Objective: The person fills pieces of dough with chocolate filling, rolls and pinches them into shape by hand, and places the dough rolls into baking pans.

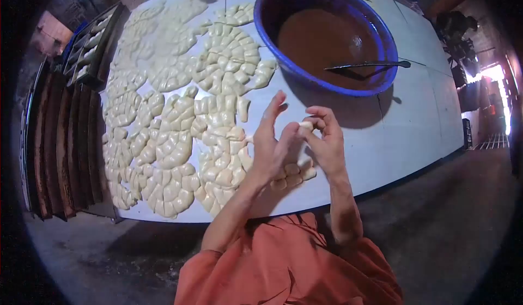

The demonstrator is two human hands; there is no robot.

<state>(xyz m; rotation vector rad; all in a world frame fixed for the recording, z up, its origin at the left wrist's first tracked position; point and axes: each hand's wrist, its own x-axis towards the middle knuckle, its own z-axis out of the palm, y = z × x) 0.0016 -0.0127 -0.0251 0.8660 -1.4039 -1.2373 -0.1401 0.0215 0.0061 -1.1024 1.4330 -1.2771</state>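
Head view: small, pale dough piece.

Premises: a bakery workshop, fitted for batch work rather than household use. Evidence: pale dough shaped in many small pieces, massed over much of a large white table; a wide blue tub of brown liquid; worn trays banked at the table's left. Floor hard and dark; daylight enters through an opening at far right.
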